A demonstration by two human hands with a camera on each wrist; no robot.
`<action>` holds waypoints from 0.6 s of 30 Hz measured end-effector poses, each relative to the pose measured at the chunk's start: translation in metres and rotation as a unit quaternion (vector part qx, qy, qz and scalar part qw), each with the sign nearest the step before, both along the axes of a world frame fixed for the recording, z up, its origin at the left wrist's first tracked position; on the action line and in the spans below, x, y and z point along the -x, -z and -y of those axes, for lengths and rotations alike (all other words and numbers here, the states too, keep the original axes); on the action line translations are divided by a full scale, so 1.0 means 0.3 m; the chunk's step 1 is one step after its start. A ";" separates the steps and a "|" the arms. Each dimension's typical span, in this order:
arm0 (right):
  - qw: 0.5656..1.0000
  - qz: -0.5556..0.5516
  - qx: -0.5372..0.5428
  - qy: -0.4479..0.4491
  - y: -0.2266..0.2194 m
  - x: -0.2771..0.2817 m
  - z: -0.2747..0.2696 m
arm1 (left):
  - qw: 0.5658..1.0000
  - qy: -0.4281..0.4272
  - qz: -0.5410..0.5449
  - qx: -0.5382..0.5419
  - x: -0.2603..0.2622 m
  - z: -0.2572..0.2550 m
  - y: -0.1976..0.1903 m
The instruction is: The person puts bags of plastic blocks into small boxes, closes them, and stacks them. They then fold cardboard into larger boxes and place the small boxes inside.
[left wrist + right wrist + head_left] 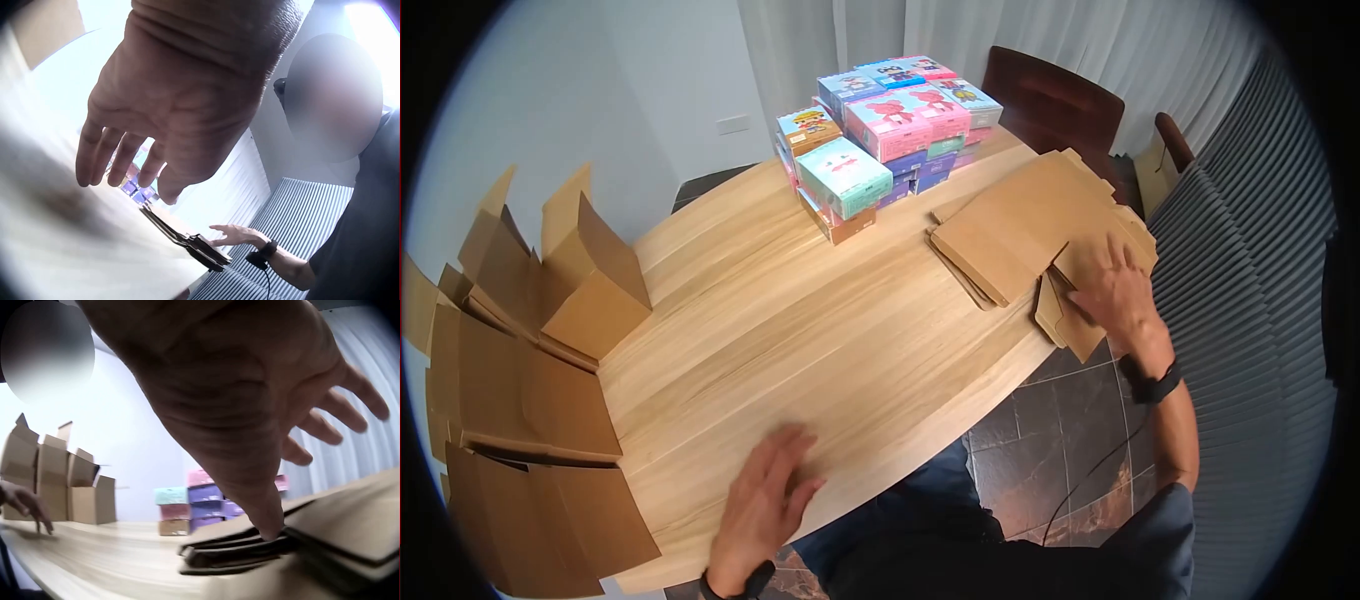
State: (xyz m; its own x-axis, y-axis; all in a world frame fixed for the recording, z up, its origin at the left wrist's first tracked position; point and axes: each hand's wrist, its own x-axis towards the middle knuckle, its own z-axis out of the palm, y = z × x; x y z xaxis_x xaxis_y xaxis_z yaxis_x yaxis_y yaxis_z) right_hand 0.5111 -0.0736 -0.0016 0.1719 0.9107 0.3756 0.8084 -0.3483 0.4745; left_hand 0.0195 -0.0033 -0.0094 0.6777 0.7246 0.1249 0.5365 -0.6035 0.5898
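Observation:
The right hand (pixel 1118 292) is at the right end of a pile of flattened brown cardboard boxes (pixel 1020 225), fingers spread. In the right wrist view the thumb of the right hand (pixel 250 419) is at the edges of the stacked cardboard (pixel 350 525); whether it touches them I cannot tell. Above the wooden table's near edge is the left hand (pixel 765 495), slightly blurred, with relaxed fingers and nothing held. The left wrist view shows the left hand (pixel 169 100) palm-on, its fingers extended and apart.
Opened brown cardboard boxes (pixel 520 390) stand along the left side of the table (pixel 800 330). Colourful small boxes (pixel 845 175) are stacked at the back. Beyond the table are a dark chair (pixel 1055 95) at the back right and a ribbed grey surface (pixel 1250 250) at the right.

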 end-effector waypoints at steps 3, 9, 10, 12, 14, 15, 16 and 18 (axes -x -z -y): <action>0.976 -0.163 0.134 0.050 -0.013 -0.057 0.054 | 0.999 -0.027 0.013 0.032 0.036 0.042 0.062; 0.988 0.072 -0.008 -0.135 -0.114 0.128 0.125 | 0.967 -0.083 0.124 0.206 0.005 0.059 0.057; 0.984 0.086 0.006 -0.156 -0.142 0.219 0.143 | 0.908 -0.116 0.186 0.356 -0.016 0.070 0.049; 0.964 0.146 0.019 -0.223 -0.194 0.418 0.175 | 0.825 -0.074 0.276 0.487 -0.101 0.047 0.050; 0.946 0.116 0.008 -0.302 -0.181 0.562 0.183 | 0.714 -0.033 0.352 0.604 -0.191 0.042 0.036; 0.944 0.066 0.023 -0.322 -0.173 0.625 0.194 | 0.656 -0.015 0.345 0.671 -0.234 0.056 0.028; 0.940 0.047 0.043 -0.336 -0.167 0.683 0.203 | 0.591 0.000 0.337 0.733 -0.276 0.083 0.023; 0.921 0.022 0.058 -0.384 -0.123 0.761 0.221 | 0.590 -0.054 0.344 0.728 -0.328 0.114 0.011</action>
